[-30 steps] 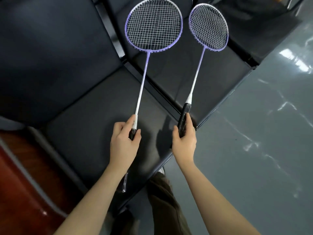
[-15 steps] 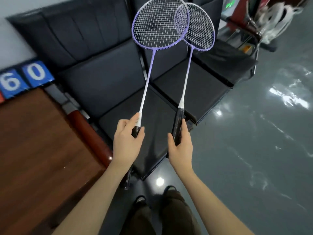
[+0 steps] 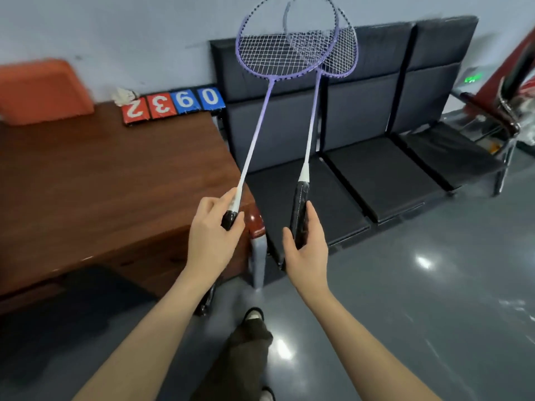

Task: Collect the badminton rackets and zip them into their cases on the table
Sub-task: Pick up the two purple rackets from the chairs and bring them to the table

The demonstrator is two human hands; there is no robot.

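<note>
A person stands on the glossy grey floor (image 3: 434, 285), the left hand (image 3: 212, 235) holding one purple-framed badminton racket (image 3: 262, 111) and the right hand (image 3: 307, 250) a second purple-framed racket (image 3: 311, 131) just beside it. The two racket heads overlap above the hands, the left one in front. To the left stands the brown wooden bench (image 3: 101, 183); at its far edge, against the wall, lies a row of red and blue number cards (image 3: 173, 105), with an orange padded chair back (image 3: 40, 91) further left. Right of the bench, a row of three black cushioned seats (image 3: 382, 175) backs onto the wall.
</note>
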